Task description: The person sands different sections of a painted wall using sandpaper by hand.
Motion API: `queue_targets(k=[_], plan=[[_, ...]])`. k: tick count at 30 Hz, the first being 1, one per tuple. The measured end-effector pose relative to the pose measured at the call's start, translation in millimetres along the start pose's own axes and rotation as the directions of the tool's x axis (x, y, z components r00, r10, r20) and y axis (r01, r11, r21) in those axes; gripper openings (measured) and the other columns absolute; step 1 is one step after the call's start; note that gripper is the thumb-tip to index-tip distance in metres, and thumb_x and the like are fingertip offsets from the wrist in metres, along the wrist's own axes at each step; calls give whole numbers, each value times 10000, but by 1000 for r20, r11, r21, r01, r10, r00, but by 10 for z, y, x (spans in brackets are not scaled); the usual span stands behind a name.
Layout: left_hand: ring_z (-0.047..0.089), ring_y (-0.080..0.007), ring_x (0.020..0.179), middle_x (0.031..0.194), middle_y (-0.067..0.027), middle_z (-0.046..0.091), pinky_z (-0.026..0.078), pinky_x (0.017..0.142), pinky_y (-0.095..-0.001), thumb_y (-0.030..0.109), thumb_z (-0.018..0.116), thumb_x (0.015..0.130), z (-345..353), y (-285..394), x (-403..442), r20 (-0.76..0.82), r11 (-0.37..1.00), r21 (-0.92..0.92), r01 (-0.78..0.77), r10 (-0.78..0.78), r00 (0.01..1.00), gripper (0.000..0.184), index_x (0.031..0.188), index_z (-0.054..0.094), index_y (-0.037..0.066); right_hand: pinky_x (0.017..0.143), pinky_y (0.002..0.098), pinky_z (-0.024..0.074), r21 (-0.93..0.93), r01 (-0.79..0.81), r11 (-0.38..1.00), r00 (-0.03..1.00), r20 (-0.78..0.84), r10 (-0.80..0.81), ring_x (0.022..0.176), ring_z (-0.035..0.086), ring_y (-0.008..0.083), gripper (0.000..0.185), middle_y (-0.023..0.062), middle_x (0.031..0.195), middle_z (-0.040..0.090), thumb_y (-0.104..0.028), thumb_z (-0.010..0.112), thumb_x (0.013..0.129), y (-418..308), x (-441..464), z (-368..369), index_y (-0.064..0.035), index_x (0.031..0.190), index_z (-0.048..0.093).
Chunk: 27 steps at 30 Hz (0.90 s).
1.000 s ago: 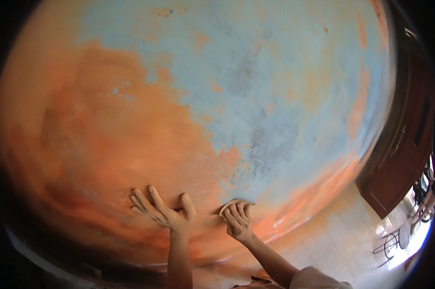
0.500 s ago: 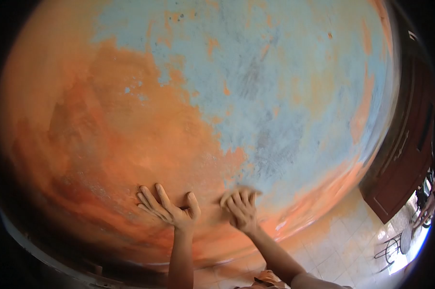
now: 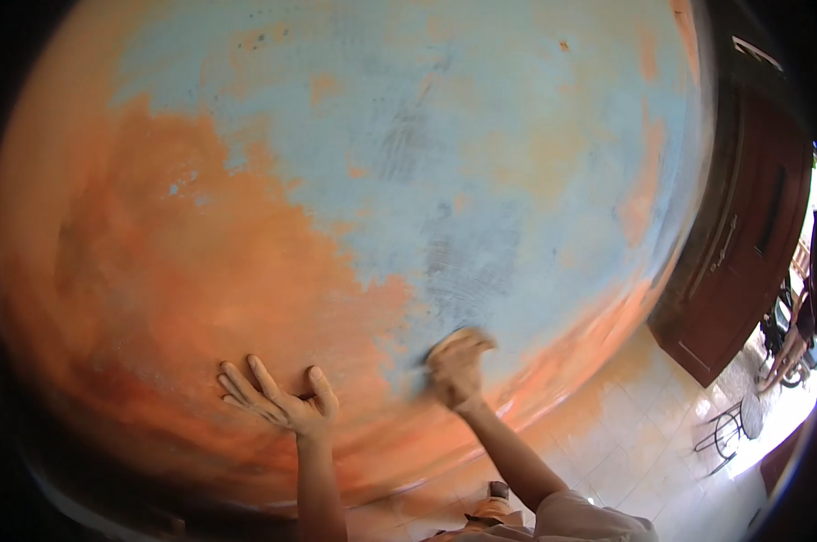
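Observation:
A broad painted wall (image 3: 237, 244), patched orange and light blue, fills most of the view and looks curved through the wide lens. My left hand (image 3: 291, 406) lies against its orange part, fingers spread and thumb apart, with nothing in it. To the right, my right hand (image 3: 458, 375) is closed over a thin tan pad (image 3: 446, 341), pressed to the surface where orange meets blue. Motion smears this hand, and the pad is mostly hidden under the fingers, so its exact kind is unclear. Grey smudges (image 3: 454, 262) mark the blue paint just above the pad.
A dark red-brown door or cabinet (image 3: 734, 253) stands at the right. Beyond it are a small round-topped metal stool (image 3: 750, 417) and a motorbike-like shape (image 3: 793, 361) in bright light. Pale floor tiles (image 3: 625, 443) show below, with my shoe (image 3: 498, 490) near the bottom.
The view has turned, shifting the wall's patches left in the picture. My right hand has slid rightward across the wall with the pad; my left hand stays at about the same spot.

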<state>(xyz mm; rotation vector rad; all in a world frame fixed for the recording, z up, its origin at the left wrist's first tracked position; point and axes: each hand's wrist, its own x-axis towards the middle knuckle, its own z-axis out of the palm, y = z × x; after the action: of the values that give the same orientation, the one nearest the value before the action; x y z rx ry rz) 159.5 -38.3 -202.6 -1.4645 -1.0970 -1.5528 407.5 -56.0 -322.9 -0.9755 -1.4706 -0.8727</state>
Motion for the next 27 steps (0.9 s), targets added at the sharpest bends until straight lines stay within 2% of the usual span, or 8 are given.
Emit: queue_targets(k=[2, 5, 8, 11, 14, 21, 23, 27], plan=[[197, -453, 1445, 1522, -304, 268, 51, 1149, -604, 490, 488, 944, 63, -19, 13, -24, 1000, -15, -7, 7, 1000, 723, 1447, 376, -17, 1169, 527, 207, 38, -393, 919, 900, -189, 393, 1416, 286, 454, 429, 301, 1419, 450, -52, 519, 938, 354, -234, -18, 93, 1340, 497], [196, -449, 1446, 1523, -300, 269, 50, 1150, -600, 487, 481, 949, 0, 16, -13, 9, 1000, 0, 25, -25, 1000, 720, 1453, 368, -15, 1082, 503, 357, -48, -547, 836, 807, -295, 512, 1298, 474, 405, 439, 272, 1468, 408, 42, 507, 936, -66, 129, -169, 110, 1367, 460], [198, -445, 1447, 1523, -300, 270, 52, 1150, -598, 491, 474, 951, 0, 3, -20, 10, 1000, 19, 4, -5, 1000, 724, 1455, 363, -17, 1029, 557, 385, -345, -66, 936, 412, 845, 340, 1070, 586, 426, 371, 268, 1226, 577, 9, 586, 846, -824, 332, -229, 53, 1215, 579], [204, -441, 1446, 1524, -296, 271, 60, 1151, -595, 494, 472, 953, 4, -23, -20, 13, 999, 47, -6, 5, 1000, 725, 1455, 363, -17, 1022, 587, 375, 266, -63, 962, 966, 259, -8, 1012, 588, 443, 256, 247, 1056, 606, -21, 605, 804, -425, -826, 17, 22, 1057, 610], [208, -439, 1445, 1525, -291, 272, 68, 1152, -593, 495, 471, 954, 24, -35, 0, -1, 999, 39, -29, 29, 1000, 725, 1456, 362, -16, 1013, 546, 399, 106, -317, 942, 948, 16, 317, 1001, 591, 420, 195, 232, 1048, 615, -7, 532, 878, -127, -676, -80, 40, 1050, 609], [218, -442, 1440, 1523, -295, 270, 67, 1152, -591, 497, 464, 960, 15, 22, 10, -1, 1000, 25, 1, -1, 1000, 719, 1455, 362, -14, 1107, 473, 344, -105, -304, 947, 805, 502, 315, 1237, 498, 394, 487, 244, 1305, 542, 26, 569, 826, -832, -614, 145, 5, 1313, 553], [219, -442, 1440, 1523, -294, 270, 65, 1152, -591, 496, 463, 961, -8, 2, 5, 4, 999, 29, -14, 14, 1000, 717, 1455, 363, -14, 1105, 464, 328, 245, -59, 968, 970, 243, -3, 1266, 460, 375, 447, 217, 1275, 554, -5, 593, 791, -754, -825, 140, -9, 1238, 579], [218, -445, 1439, 1521, -293, 274, 68, 1151, -592, 487, 461, 966, 8, -26, 26, -20, 998, 34, -48, 49, 999, 704, 1452, 367, -13, 1070, 443, 381, 113, -532, 839, 847, 88, 525, 1294, 464, 361, 363, 237, 1402, 460, -8, 577, 898, -182, -1176, 89, -5, 1253, 500]])
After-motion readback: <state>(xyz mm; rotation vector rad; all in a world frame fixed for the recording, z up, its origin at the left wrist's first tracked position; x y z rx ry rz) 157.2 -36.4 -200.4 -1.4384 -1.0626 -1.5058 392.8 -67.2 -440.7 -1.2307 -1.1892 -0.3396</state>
